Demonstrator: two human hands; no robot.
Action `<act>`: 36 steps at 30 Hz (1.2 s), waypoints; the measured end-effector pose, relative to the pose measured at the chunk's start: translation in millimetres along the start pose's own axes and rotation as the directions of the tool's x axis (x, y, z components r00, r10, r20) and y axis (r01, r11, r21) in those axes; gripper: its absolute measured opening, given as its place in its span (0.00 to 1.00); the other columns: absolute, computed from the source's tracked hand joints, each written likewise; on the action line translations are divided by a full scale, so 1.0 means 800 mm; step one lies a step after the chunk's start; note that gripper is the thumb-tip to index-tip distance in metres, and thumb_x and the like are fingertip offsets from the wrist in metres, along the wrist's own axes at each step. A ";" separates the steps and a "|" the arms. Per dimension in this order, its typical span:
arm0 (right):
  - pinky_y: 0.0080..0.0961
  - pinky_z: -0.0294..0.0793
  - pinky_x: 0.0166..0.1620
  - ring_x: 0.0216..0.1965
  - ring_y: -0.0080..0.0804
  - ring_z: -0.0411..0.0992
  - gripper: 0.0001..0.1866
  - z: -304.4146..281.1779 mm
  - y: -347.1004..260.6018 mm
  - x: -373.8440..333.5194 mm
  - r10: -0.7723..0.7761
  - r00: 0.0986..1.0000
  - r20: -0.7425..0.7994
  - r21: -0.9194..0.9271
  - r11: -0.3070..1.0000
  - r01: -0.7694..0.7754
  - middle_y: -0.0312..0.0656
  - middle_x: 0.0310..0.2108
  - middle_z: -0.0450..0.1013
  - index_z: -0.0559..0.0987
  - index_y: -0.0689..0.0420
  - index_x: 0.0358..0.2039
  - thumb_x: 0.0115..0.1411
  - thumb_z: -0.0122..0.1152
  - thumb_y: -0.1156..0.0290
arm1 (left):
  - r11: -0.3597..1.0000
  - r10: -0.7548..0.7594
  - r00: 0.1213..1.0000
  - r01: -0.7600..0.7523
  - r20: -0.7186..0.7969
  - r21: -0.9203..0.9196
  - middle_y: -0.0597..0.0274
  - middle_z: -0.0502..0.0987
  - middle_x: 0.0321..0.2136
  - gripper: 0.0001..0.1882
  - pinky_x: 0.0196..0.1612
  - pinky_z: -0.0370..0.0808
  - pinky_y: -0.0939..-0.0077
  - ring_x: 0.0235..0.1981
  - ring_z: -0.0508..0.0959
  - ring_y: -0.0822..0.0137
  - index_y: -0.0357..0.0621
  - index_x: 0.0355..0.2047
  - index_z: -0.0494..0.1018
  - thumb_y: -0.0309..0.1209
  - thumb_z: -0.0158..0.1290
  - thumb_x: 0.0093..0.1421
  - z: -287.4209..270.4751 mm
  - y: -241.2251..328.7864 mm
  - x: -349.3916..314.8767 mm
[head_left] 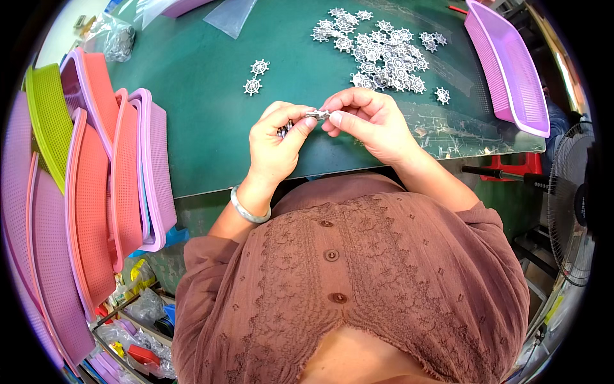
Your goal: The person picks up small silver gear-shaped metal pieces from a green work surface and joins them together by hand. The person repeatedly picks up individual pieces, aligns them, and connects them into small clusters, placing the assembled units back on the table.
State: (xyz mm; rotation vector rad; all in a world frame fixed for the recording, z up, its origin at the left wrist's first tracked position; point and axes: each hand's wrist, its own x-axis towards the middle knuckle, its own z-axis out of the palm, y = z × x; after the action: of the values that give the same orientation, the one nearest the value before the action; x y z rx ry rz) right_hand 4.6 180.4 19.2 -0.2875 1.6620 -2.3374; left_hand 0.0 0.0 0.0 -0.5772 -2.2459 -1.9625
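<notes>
By the table's near edge, left hand and right hand pinch closed on a metal wheel, seemingly working it; next calls for steadiness.

Wheel charms lie on the table, left of a basket, right of stacked baskets.

Left hand and right hand pinch a metal piece (silvery)
</notes>
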 end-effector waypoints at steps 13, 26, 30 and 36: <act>0.15 0.70 0.31 0.26 0.19 0.70 0.06 0.005 -0.002 0.005 0.021 1.000 -0.023 -0.093 0.995 -0.023 0.36 0.25 0.72 0.75 0.62 0.31 0.56 0.56 0.72 | 1.000 -0.007 1.000 0.007 -0.004 0.004 0.66 0.72 0.27 0.05 0.27 0.64 0.87 0.26 0.68 0.79 0.37 0.31 0.75 0.21 0.55 0.52 -0.001 -0.005 -0.003; 0.19 0.70 0.32 0.27 0.20 0.69 0.09 0.017 -0.016 0.068 0.154 0.974 0.169 -0.495 0.867 -0.051 0.38 0.26 0.73 0.75 0.65 0.34 0.55 0.54 0.73 | 0.308 -0.443 0.879 0.333 0.175 -0.891 0.59 0.73 0.28 0.05 0.27 0.71 0.74 0.29 0.73 0.66 0.42 0.32 0.69 0.28 0.45 0.58 -0.036 -0.011 -0.009; 0.28 0.72 0.39 0.33 0.36 0.73 0.13 0.013 0.002 0.139 -0.054 0.971 0.235 -0.837 0.496 0.230 0.45 0.31 0.75 0.75 0.60 0.38 0.52 0.55 0.71 | 0.135 -0.373 0.893 0.321 0.253 -0.937 0.55 0.71 0.34 0.08 0.32 0.74 0.68 0.36 0.72 0.59 0.41 0.29 0.68 0.33 0.45 0.56 -0.052 -0.022 -0.012; 0.34 0.68 0.46 0.44 0.45 0.68 0.19 0.040 0.020 0.195 0.050 0.946 0.320 -0.945 0.087 0.315 0.48 0.45 0.64 0.72 0.55 0.45 0.50 0.58 0.71 | 0.091 -0.388 0.875 0.348 0.289 -0.933 0.56 0.68 0.35 0.07 0.32 0.74 0.74 0.37 0.70 0.60 0.41 0.31 0.69 0.32 0.48 0.57 -0.061 -0.018 -0.016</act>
State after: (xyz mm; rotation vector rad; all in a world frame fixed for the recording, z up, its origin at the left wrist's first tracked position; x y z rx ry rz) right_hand -131.8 96.8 16.5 -0.9850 2.8513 -0.6110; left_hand -1.7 -51.7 -9.9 0.0805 -0.6940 -3.5368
